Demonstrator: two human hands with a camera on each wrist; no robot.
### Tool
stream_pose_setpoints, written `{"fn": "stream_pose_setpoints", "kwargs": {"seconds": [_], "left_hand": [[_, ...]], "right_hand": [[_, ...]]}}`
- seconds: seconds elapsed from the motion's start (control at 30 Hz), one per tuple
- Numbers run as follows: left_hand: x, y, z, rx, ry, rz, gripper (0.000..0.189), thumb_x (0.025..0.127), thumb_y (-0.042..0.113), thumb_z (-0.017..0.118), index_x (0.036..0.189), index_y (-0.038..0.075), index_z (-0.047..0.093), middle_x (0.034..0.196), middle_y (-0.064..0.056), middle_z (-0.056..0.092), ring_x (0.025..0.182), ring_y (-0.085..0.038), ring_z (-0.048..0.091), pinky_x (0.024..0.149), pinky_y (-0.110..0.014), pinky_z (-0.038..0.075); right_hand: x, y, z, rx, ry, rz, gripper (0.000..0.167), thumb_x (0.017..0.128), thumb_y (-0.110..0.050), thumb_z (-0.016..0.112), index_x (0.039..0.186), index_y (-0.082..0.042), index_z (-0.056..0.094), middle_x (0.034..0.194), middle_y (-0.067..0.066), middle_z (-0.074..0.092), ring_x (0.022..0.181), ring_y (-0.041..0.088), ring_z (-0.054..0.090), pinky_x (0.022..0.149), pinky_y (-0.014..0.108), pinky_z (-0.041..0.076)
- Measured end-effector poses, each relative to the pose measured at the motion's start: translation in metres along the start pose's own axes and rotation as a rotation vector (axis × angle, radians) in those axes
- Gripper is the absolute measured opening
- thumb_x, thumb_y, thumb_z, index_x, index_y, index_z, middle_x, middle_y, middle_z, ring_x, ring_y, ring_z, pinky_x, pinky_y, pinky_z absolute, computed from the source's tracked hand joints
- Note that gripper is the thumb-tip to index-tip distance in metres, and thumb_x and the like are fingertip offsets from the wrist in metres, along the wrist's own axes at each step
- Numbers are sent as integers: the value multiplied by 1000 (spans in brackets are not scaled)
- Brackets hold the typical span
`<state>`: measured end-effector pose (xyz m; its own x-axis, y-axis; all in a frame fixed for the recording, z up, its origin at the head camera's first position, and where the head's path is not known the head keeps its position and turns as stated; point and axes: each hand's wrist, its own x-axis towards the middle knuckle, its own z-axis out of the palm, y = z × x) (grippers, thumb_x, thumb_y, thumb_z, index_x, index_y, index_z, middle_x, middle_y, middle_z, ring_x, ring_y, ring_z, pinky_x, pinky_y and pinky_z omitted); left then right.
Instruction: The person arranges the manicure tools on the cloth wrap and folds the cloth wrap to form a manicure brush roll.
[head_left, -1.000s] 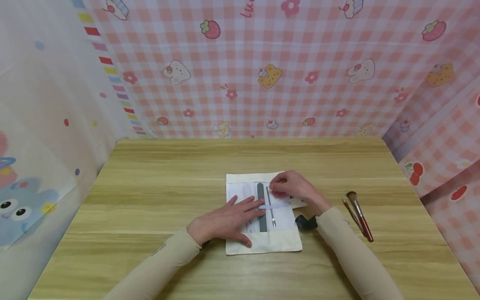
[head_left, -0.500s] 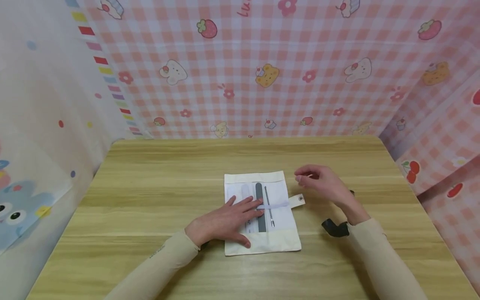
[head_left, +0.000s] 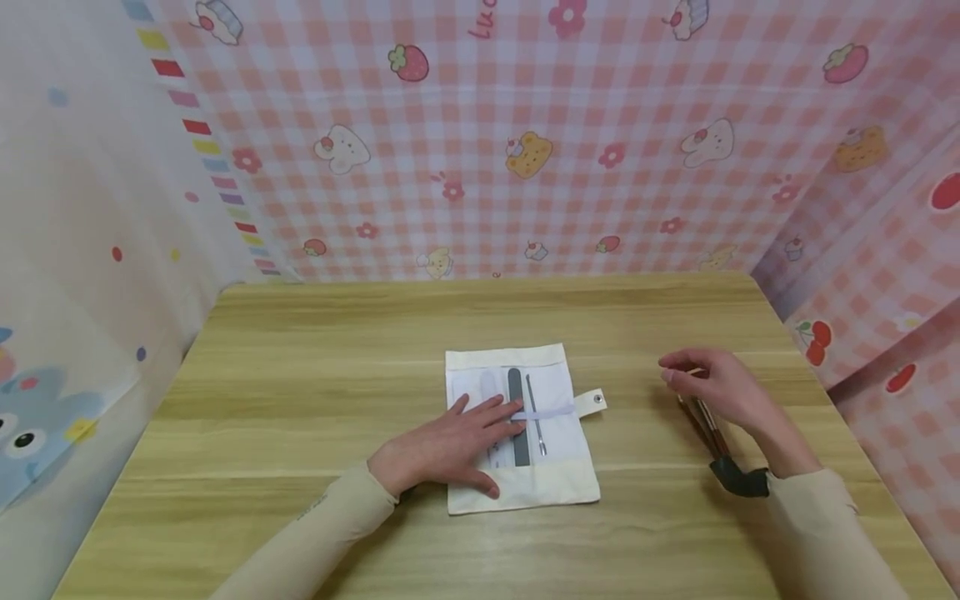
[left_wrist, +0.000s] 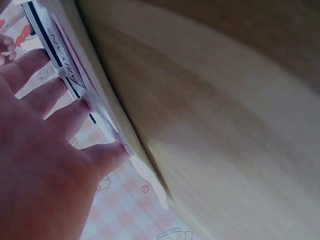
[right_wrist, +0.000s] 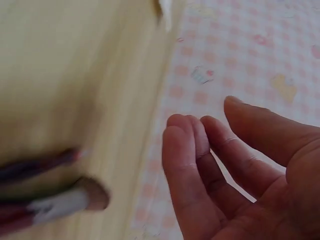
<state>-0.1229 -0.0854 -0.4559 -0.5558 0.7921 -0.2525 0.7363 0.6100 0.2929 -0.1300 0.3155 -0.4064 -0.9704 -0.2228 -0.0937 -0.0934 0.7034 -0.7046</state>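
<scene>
One flat grey bar (head_left: 521, 448) and one slim silver metal rod (head_left: 532, 397) lie strapped on the cream fabric case (head_left: 547, 492), on the wood-grain table (head_left: 337, 367). Left hand (head_left: 453, 443) spread on the case's 9 o'clock side. Right hand (head_left: 723, 387) at 3 o'clock, fingers loosely bent, near the red-handled, silver-ferruled brush (right_wrist: 57, 204).

This looks like a small nook screened with fabric, either a corner of a home or a dressed-up booth; which of the two cannot be told. A pink checked cloth (head_left: 480, 108) rises behind the wood-grain bench (head_left: 300, 392), printed with strawberries (head_left: 411, 63), cupcakes (head_left: 220, 22) and cartoon bears (head_left: 530, 156) (cheerful enough for a child's bedroom). A white cloth (head_left: 67, 250) with coloured dots (head_left: 117, 253) lines the left side; creased pink fabric (head_left: 862, 250) bearing cherries (head_left: 819, 342) lines the right.
</scene>
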Motion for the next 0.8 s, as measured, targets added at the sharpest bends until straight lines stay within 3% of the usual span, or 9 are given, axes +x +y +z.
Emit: {"fn": "stream_pose_setpoints", "kwargs": {"seconds": [0.2,0.33,0.6,0.8], "left_hand": [[-1,0,3,-16,11,17,95,85,56,80,162,21,38,174,2,16,159,-25,13,122,-62,17],[-1,-1,4,-20,16,21,94,85,56,79,162,20,38,173,1,16,159,-25,14,122,-62,16],[0,-1,3,-24,22,29,94,86,57,79,162,20,38,174,0,16,159,-26,13,122,-63,16],[1,-2,2,-17,23,19,95,85,56,80,162,20,38,173,1,16,159,-25,14,122,-63,18]], "right_hand": [[-14,22,0,-102,-4,55,37,105,-22,63,128,6,67,116,20,73,102,33,70,77,37,56],[-21,30,2,-109,-1,78,37,104,-23,64,126,7,68,117,23,72,102,36,70,76,41,58],[-29,40,5,-128,10,73,37,104,-18,64,127,12,65,116,27,71,103,42,69,71,35,57],[-28,39,10,-119,35,37,34,100,-13,68,122,12,67,106,21,74,100,40,71,73,31,56]]}}
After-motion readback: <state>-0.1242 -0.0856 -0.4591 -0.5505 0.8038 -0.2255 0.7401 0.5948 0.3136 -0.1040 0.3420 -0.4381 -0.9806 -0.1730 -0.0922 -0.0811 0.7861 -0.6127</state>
